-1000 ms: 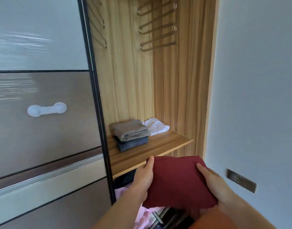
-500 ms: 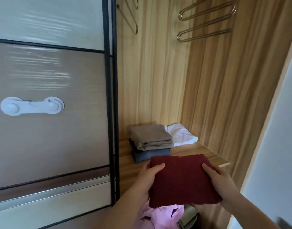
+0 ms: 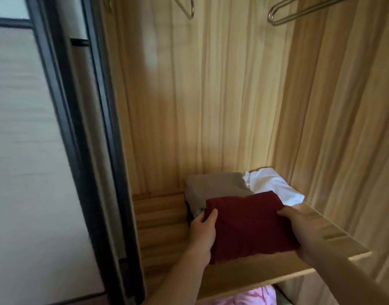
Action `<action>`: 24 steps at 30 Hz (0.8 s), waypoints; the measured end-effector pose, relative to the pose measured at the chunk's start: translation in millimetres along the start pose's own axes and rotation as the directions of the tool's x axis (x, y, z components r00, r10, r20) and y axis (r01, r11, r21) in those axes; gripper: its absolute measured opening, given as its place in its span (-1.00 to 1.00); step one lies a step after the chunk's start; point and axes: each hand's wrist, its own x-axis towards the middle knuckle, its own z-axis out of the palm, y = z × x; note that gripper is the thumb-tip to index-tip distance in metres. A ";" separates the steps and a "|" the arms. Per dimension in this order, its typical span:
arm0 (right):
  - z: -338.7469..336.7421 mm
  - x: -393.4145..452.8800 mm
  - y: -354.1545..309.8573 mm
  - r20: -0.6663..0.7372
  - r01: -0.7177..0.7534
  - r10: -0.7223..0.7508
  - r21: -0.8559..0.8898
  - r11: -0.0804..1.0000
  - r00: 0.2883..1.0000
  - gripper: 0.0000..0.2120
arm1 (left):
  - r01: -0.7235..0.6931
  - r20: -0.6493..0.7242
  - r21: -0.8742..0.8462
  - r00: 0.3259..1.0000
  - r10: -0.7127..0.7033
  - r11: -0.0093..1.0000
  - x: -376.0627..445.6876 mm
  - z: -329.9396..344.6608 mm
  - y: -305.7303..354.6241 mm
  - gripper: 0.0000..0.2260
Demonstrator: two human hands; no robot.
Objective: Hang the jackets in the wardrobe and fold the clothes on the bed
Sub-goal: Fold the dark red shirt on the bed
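A folded dark red garment [image 3: 250,225] is held over the wooden wardrobe shelf [image 3: 162,230], its far edge overlapping a stack of folded clothes. My left hand [image 3: 203,230] grips its left edge, thumb on top. My right hand [image 3: 299,225] grips its right edge, thumb on top as well. The stack has a folded taupe garment [image 3: 215,187] on top and a darker piece beneath, mostly hidden. A crumpled white garment [image 3: 275,187] lies at the back right of the shelf.
Metal hangers [image 3: 299,9] hang above in the wood-lined wardrobe. The sliding door with its black frame [image 3: 85,150] stands at the left. Pink fabric [image 3: 248,297] shows below the shelf's front edge.
Both hands have carried the red garment forward and up, from below the shelf's front edge to over the shelf against the folded stack. The view has closed in on the wardrobe.
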 end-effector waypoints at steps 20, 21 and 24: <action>95.5 231.3 -12.9 0.237 0.238 -0.163 -0.338 0.910 0.958 -0.58 | -0.114 -0.137 0.587 0.962 0.236 0.802 185.7 17.2 68.7 -0.63; 93.4 232.1 -0.7 0.253 0.254 -0.158 -0.410 0.876 0.954 -0.57 | -0.124 -0.139 0.642 0.952 0.274 0.757 186.6 14.0 53.6 -0.63; 87.6 233.5 15.5 0.264 0.334 -0.231 -0.474 0.814 0.937 -0.58 | -0.174 -0.179 0.700 0.896 0.406 0.693 192.8 9.0 34.6 -0.65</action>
